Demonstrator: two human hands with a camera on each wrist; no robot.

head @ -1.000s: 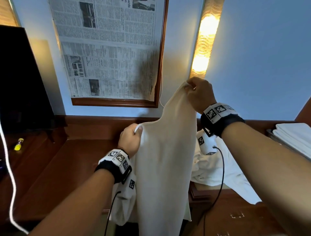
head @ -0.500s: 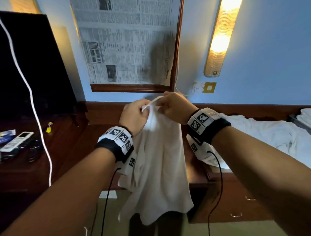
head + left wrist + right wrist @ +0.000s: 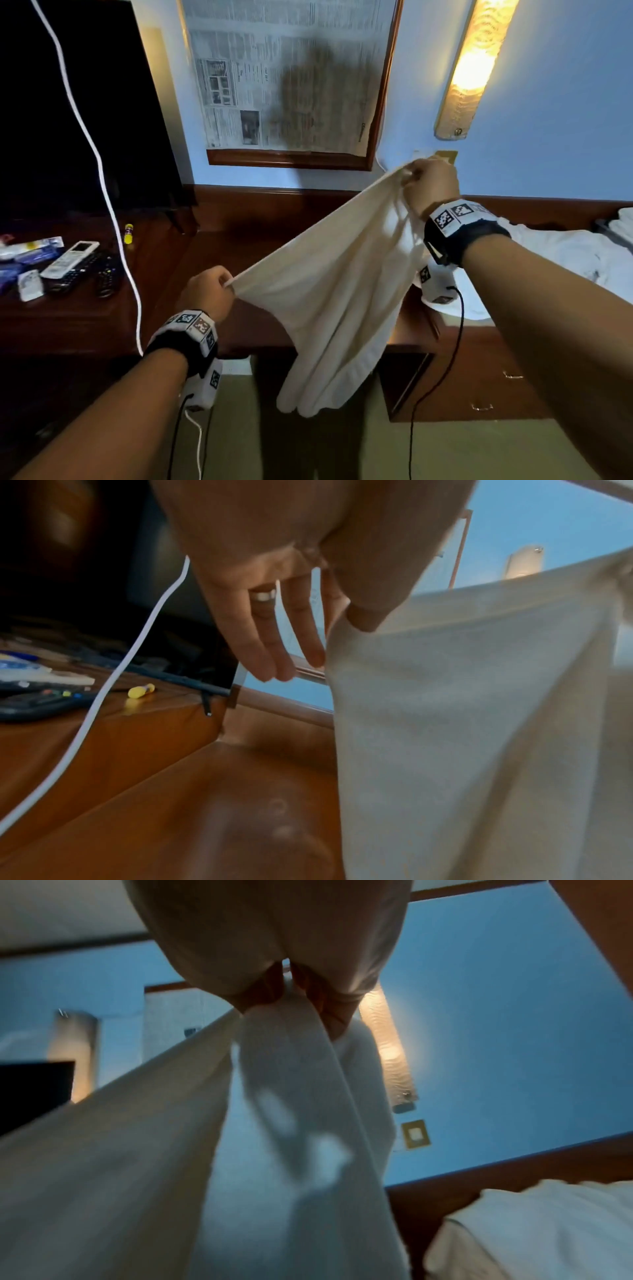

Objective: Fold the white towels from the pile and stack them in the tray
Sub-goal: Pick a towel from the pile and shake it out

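Observation:
A white towel (image 3: 335, 284) hangs in the air above the wooden desk (image 3: 260, 240), stretched between both hands. My left hand (image 3: 209, 294) pinches its lower left corner between thumb and forefinger; the other fingers (image 3: 270, 642) hang straight beside the towel (image 3: 479, 710). My right hand (image 3: 430, 181) grips the upper right corner higher up, near the wall, with the towel (image 3: 291, 1096) bunched in its fingers (image 3: 329, 1007). The pile of white towels (image 3: 555, 260) lies on the desk to the right. Folded white towels (image 3: 621, 226) sit at the far right edge.
A dark TV screen (image 3: 68, 102) stands at the left with remotes (image 3: 70, 258), packets and a yellow tube (image 3: 128, 233) before it. A white cable (image 3: 102, 178) hangs across the left. A framed newspaper (image 3: 291, 78) and a lit wall lamp (image 3: 476, 65) are on the blue wall.
My hands were together at the towel's top edge half a second ago. They have now pulled apart, the left down and left, the right up and right, spreading the towel.

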